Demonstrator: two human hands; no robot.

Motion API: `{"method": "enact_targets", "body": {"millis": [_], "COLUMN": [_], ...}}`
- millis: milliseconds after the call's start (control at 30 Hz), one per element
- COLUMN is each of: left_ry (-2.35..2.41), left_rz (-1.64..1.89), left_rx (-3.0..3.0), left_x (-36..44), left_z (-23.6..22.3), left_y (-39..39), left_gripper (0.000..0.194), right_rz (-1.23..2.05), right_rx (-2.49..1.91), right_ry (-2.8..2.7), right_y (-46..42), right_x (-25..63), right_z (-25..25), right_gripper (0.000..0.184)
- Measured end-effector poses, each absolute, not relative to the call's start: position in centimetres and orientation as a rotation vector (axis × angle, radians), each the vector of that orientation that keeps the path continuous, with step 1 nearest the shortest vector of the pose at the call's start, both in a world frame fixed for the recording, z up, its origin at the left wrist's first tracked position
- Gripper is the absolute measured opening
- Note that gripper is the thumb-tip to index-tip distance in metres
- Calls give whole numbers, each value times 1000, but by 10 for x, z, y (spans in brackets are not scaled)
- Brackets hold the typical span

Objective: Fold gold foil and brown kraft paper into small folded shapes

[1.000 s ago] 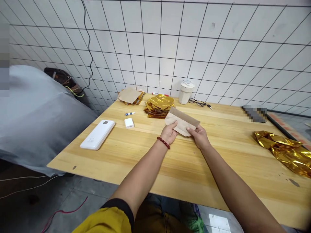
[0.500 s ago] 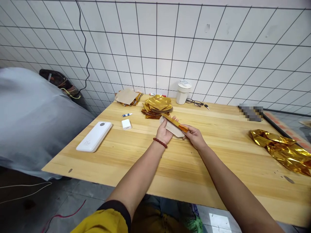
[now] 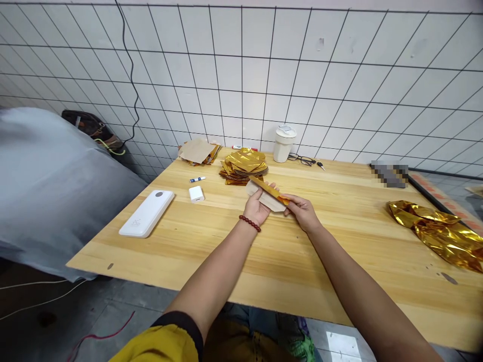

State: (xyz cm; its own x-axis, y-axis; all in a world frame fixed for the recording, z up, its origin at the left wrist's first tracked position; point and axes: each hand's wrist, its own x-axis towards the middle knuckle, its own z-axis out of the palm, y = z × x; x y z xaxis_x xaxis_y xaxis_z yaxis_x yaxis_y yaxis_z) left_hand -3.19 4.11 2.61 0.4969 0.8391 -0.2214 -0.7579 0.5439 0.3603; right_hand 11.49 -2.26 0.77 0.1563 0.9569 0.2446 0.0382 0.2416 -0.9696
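Note:
A piece of paper [image 3: 272, 202], gold on one face and pale tan on the other, is held above the table between both hands. Its far edge is folded over, so a gold strip shows along the top. My left hand [image 3: 257, 207], with a dark red bead bracelet at the wrist, grips the left part, its thumb on the pale face and fingers behind. At the right end, my right hand [image 3: 302, 211] pinches the folded strip. Just behind the paper lies a stack of gold foil sheets [image 3: 244, 166].
Crumpled gold foil [image 3: 437, 231] lies on the right of the wooden table [image 3: 211, 251]. A white power bank [image 3: 147, 213], a white charger [image 3: 196, 193] and a small blue-white stick [image 3: 197, 179] are at left. Tan-topped papers [image 3: 198, 151], a lidded cup [image 3: 284, 144] and glasses [image 3: 302, 159] line the back.
The paper's far flap, standing up brown side out a second ago, is now folded over toward me, showing gold. My right hand has shifted to the folded strip's end.

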Motion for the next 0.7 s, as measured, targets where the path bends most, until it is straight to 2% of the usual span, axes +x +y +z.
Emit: {"method": "enact_targets", "body": {"millis": [100,233,433,700], "left_ry": [389,441,468,490], "left_rz": [997,992,946,1020], "left_rx": [197,218,442,356], "left_x": [-33,-30,-26,-24], "left_z": [27,29,29,27], "left_y": [42,37,27,29], "left_gripper": [18,19,20,15], "right_rz": [898,883,873,936], "right_rx": [-1143,-1129,-1128,-1032], "right_ry": [-1217,-1142,-1153,-1147], "right_y": [-23,-22,-24,-26], "right_x": [114,111,111,110], "right_z": [8,7,10,11], "right_gripper": [36,56,48,67]}}
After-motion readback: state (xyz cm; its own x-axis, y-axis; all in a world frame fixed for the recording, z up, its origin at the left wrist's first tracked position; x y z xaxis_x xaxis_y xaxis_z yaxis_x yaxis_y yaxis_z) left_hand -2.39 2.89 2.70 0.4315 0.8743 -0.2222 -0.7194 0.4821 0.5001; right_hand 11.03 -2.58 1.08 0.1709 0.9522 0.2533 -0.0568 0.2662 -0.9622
